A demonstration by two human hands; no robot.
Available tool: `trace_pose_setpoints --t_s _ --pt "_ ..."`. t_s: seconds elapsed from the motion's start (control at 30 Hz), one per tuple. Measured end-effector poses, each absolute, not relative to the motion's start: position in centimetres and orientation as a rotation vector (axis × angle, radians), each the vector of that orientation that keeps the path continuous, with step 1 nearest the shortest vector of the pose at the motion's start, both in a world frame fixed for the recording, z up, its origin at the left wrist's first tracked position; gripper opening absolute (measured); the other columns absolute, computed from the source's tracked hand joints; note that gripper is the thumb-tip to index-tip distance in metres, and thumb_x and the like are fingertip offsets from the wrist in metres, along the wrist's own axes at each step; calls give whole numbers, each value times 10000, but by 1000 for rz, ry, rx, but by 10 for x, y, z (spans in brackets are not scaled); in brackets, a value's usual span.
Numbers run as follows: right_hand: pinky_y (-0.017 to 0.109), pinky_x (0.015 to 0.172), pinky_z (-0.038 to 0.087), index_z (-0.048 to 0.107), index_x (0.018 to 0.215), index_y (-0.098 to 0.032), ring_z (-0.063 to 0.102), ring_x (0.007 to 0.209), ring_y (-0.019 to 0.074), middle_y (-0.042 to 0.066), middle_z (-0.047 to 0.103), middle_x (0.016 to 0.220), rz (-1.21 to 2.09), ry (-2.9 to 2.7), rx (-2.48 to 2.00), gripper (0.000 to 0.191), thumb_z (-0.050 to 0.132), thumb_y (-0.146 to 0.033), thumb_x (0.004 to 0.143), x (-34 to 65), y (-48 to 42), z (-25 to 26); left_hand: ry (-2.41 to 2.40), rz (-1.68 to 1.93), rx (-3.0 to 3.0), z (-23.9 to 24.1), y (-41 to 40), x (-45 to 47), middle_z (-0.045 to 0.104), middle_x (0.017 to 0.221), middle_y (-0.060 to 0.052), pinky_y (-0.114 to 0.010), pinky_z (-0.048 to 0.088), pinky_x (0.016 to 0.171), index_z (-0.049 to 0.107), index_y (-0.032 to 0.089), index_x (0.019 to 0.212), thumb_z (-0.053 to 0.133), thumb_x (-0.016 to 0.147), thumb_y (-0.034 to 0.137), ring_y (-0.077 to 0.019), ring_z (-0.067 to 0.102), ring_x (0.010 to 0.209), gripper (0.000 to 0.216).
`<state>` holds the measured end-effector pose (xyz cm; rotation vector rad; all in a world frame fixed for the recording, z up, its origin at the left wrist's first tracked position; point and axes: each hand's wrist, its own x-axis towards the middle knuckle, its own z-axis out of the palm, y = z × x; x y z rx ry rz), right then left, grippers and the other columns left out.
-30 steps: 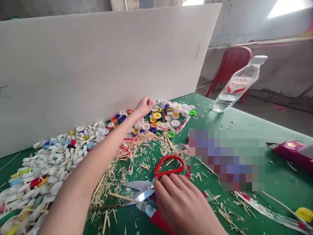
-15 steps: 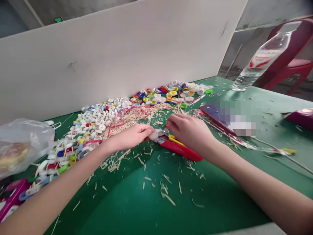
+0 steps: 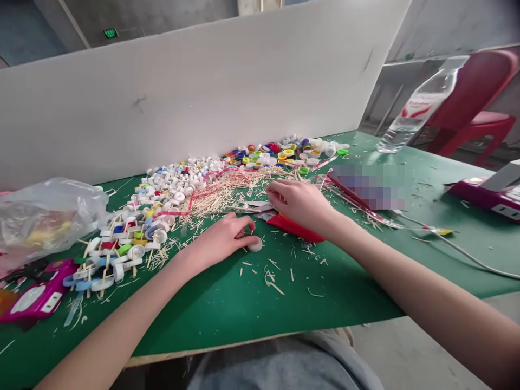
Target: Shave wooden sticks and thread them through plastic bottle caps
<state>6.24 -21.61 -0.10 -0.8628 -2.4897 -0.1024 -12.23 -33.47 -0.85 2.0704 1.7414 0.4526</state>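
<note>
My left hand is low over the green table, its fingers curled and its thumb on a pale bottle cap. The hand hides part of the cap. My right hand is closed around scissors with red handles; it covers much of the grip. The scissor blades stand apart and point left, above and away from the cap. Just beyond both hands lies a heap of thin wooden sticks, bordered by a red-and-white strip.
Caps with sticks spread along the white partition, coloured caps behind. A plastic bag and a purple device are at left. A water bottle, a partly blurred packet, a cable and another purple device are at right.
My left hand has drawn back from the blades toward me with the cap. The scissors now gape wider, and the right hand stays around them. The view has shifted, showing the table's near edge.
</note>
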Motion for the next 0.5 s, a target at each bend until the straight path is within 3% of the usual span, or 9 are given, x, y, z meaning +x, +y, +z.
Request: trace_pose_setpoints --t_s 0.07,0.2,0.37,0.5 --pt "263 575 268 607 834 -191 514 690 137 35 626 786 -127 -2494 -837 282 363 -281 942 62 -218 1 1747 557 2140 -11 -335 -125 561 893 -28 -310 455 692 616 237 988 440 922 507 -156 556 728 328" --pt "266 594 289 608 859 -187 511 708 143 40 621 790 -150 -2467 -824 277 353 -262 938 63 -219 5 1805 837 2327 -14 -330 -131 604 959 -36 -331 452 823 587 212 991 409 972 326 -181 535 928 212" --pt "280 610 317 611 938 -170 535 820 174 75 637 926 -201 -2506 -886 256 364 -234 928 68 -208 3 1942 916 2404 -21 -320 -142 592 953 -27 -389 432 912 562 207 947 444 959 289 -197 481 989 144" --pt "321 733 371 632 964 -142 524 917 215 113 633 982 -328 -2648 -895 284 359 -213 929 75 -197 -2 1978 796 2388 -29 -317 -146 570 1055 -47 -419 420 950 568 211 1040 460 952 307 -224 446 1086 169"
